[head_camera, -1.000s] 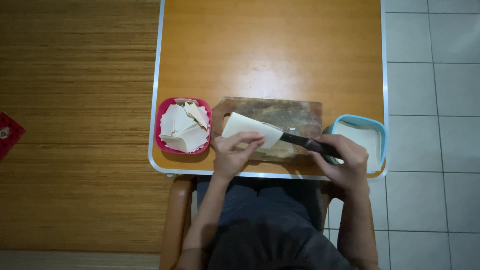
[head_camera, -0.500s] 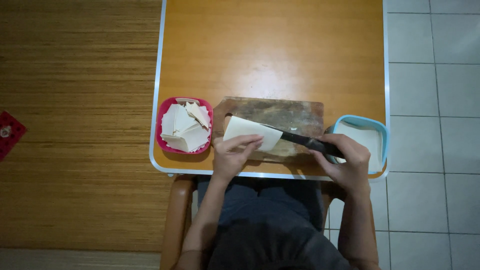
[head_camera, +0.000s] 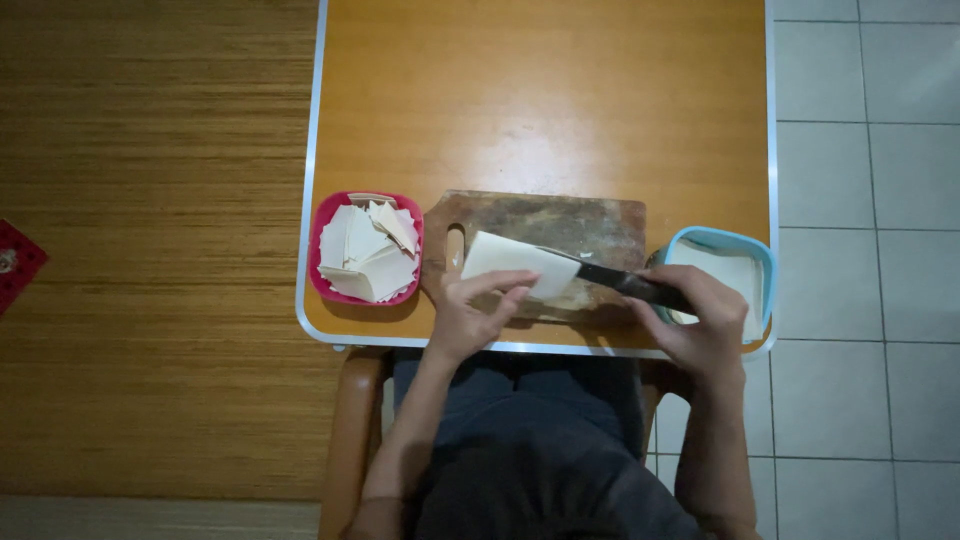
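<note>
Wrapper sheet (head_camera: 510, 262) sits on the cutting board (head_camera: 590, 225), pinned by left hand (head_camera: 470, 318) fingertips at its near edge. Right hand (head_camera: 700, 325) is clamped around the knife (head_camera: 625, 282) handle just right of it, blade across the sheet.

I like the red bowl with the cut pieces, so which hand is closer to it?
Left. The left hand presses the white sheet just beside the red bowl; the right hand grips the knife far across the cutting board.

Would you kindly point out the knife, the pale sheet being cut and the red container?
knife (head_camera: 628, 285), head view, on the dark handle near the blade.
pale sheet (head_camera: 505, 256), head view, on its flat middle.
red container (head_camera: 316, 262), head view, on its left rim.
</note>
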